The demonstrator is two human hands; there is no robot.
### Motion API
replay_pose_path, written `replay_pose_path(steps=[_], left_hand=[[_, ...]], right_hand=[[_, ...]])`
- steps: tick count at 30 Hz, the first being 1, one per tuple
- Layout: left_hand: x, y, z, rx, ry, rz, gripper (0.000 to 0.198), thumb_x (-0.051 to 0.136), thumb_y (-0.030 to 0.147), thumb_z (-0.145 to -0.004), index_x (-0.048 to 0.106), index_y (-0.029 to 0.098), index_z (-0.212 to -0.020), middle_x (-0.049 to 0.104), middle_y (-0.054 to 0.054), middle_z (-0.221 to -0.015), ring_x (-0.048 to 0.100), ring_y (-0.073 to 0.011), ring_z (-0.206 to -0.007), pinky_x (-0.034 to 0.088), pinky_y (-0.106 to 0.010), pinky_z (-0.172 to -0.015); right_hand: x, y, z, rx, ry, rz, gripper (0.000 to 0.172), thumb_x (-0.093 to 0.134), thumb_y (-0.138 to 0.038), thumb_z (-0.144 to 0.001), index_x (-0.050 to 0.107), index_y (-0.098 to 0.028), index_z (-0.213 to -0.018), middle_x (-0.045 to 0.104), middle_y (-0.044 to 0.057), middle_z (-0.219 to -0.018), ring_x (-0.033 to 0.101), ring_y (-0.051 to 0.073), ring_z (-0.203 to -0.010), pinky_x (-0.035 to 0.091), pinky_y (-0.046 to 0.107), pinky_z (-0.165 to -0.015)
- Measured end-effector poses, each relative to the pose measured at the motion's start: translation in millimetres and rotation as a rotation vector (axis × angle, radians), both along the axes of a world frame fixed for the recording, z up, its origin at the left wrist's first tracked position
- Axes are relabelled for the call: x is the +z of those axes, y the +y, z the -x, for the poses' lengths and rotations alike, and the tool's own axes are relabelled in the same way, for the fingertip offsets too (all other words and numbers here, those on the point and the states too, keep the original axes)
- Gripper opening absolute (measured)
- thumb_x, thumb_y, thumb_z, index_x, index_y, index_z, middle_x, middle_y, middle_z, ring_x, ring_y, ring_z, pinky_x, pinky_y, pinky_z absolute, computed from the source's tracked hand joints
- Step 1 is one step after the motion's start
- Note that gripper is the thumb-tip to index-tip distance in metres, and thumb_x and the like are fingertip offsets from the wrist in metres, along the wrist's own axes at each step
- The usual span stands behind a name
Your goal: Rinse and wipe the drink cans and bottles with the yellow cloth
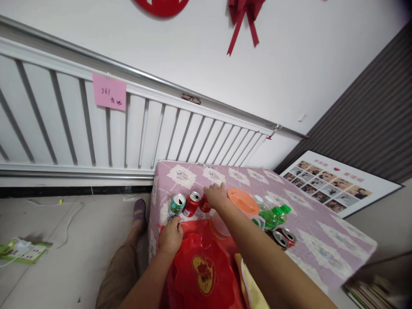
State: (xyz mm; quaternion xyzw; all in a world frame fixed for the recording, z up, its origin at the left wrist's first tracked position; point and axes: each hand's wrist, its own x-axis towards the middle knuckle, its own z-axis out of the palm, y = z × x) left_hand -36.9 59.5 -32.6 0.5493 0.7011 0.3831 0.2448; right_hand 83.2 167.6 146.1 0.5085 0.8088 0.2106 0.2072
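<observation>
My right hand point(216, 195) reaches over a red drink can point(204, 204), its fingers curled around the top. Left of that can stand another red can point(192, 204), opened, and a green can point(177, 204), also opened. My left hand point(171, 236) is closed just in front of the green can, beside the red scalloped tray point(188, 274); whatever its fingers hold is hidden. An orange plastic bowl point(243, 201) lies right of my right hand. A pale pink, clear-looking container point(219, 225) sits partly under my right forearm.
Green-capped plastic bottles point(277, 214) and dark opened cans point(280, 240) are grouped right of my forearm. A yellow cloth point(252, 285) lies beside the tray. The table has a purple floral cloth point(322, 219). Behind it runs a white radiator point(189, 137); a photo board point(334, 184) leans at right.
</observation>
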Motion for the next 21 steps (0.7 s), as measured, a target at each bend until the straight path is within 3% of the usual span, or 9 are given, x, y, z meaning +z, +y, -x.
replay_pose_path(steps=[5, 10, 12, 16, 21], left_hand=[[2.2, -2, 1, 0.005, 0.001, -0.002, 0.032, 0.046, 0.011, -0.087, 0.062, 0.016, -0.114, 0.068, -0.011, -0.117, 0.063, -0.0203, -0.110, 0.044, -0.028, -0.096], [2.0, -3, 2, 0.020, -0.017, 0.008, 0.031, 0.046, 0.012, -0.088, 0.062, 0.016, -0.114, 0.069, -0.011, -0.118, 0.063, -0.0223, -0.109, 0.045, -0.033, -0.096], [1.0, -3, 3, 0.019, -0.032, 0.005, 0.030, 0.047, 0.013, -0.088, 0.063, 0.018, -0.113, 0.069, -0.011, -0.118, 0.063, -0.0231, -0.109, 0.045, -0.034, -0.096], [-1.6, -2, 5, 0.005, -0.080, 0.001, 0.027, 0.049, 0.014, -0.088, 0.065, 0.020, -0.109, 0.070, -0.009, -0.114, 0.063, -0.0244, -0.107, 0.046, -0.037, -0.095], [-0.9, 5, 8, -0.021, -0.181, -0.018, 0.020, 0.057, 0.027, -0.092, 0.063, 0.016, -0.107, 0.067, -0.007, -0.110, 0.063, -0.0224, -0.104, 0.049, -0.044, -0.094]], right_hand=[[27.9, -25, -9, 0.073, 0.077, -0.050, 0.036, 0.063, -0.021, -0.083, 0.058, -0.013, -0.118, 0.063, 0.018, -0.116, 0.051, 0.033, -0.113, 0.024, 0.059, -0.103], [51.9, -79, -25, 0.153, 0.133, -0.045, 0.045, 0.059, -0.019, -0.081, 0.053, -0.015, -0.125, 0.061, 0.018, -0.116, 0.048, 0.033, -0.113, 0.019, 0.058, -0.103], [53.7, -103, -32, 0.186, 0.147, -0.017, 0.046, 0.061, -0.021, -0.079, 0.053, -0.016, -0.125, 0.061, 0.017, -0.116, 0.049, 0.032, -0.112, 0.025, 0.055, -0.101], [36.9, -141, -44, 0.290, 0.168, 0.125, 0.051, 0.070, -0.027, -0.074, 0.055, -0.020, -0.123, 0.061, 0.014, -0.116, 0.052, 0.032, -0.110, 0.037, 0.046, -0.093], [-2.5, -166, -46, 0.371, 0.221, 0.154, 0.029, 0.048, -0.017, -0.092, 0.059, -0.023, -0.117, 0.063, 0.012, -0.107, 0.055, 0.029, -0.106, 0.040, 0.048, -0.092]])
